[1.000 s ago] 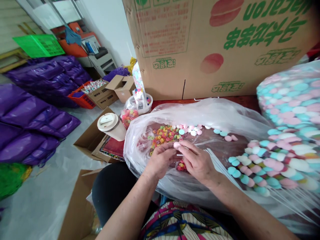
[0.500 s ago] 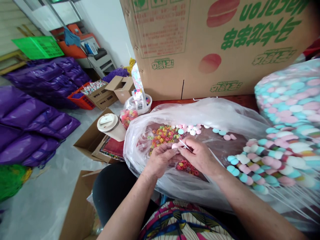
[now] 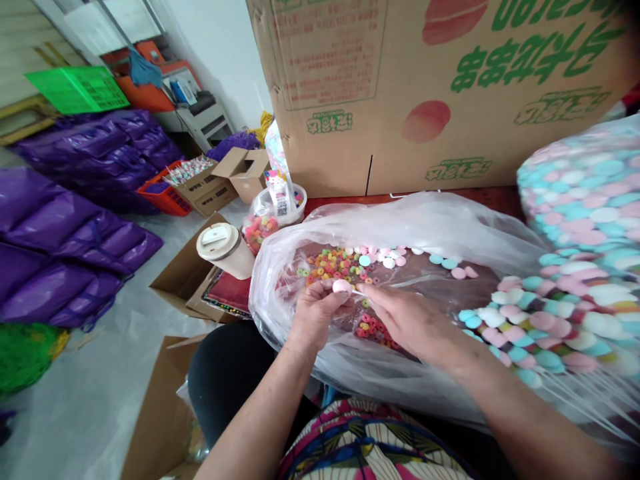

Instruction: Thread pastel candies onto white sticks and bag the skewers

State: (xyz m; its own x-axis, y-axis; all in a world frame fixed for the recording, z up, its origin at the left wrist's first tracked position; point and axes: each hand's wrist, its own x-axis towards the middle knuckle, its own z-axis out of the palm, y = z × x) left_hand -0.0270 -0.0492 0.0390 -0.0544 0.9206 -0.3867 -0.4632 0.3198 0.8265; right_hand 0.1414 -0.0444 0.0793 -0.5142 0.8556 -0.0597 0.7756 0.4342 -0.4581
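Note:
Between the fingers of my left hand (image 3: pixel 315 308) is a pale pink marshmallow (image 3: pixel 342 286), round and flat. My right hand (image 3: pixel 400 317) pinches a thin white stick (image 3: pixel 358 291), whose tip meets the marshmallow's right side. Both hands are over a clear plastic sheet (image 3: pixel 420 220). Beyond them lie small yellow, green and orange candy rings (image 3: pixel 330 264) and loose pink, white and blue marshmallows (image 3: pixel 387 259). A pile of red candy rings (image 3: pixel 375 331) is partly hidden by my right hand. Finished-looking marshmallow skewers (image 3: pixel 550 313) are stacked at the right.
A large cardboard box (image 3: pixel 350 153) stands along the back. A big bag of marshmallows (image 3: pixel 585 187) is at the right. A white lidded cup (image 3: pixel 227 250) and a bag of candy rings (image 3: pixel 260 230) are at the left. Purple bags (image 3: pixel 60 260) fill the floor at far left.
My hands have drawn slightly apart, with the left moving a little left. The stick now lies more level, pointing into the pink marshmallow. The view has shifted slightly.

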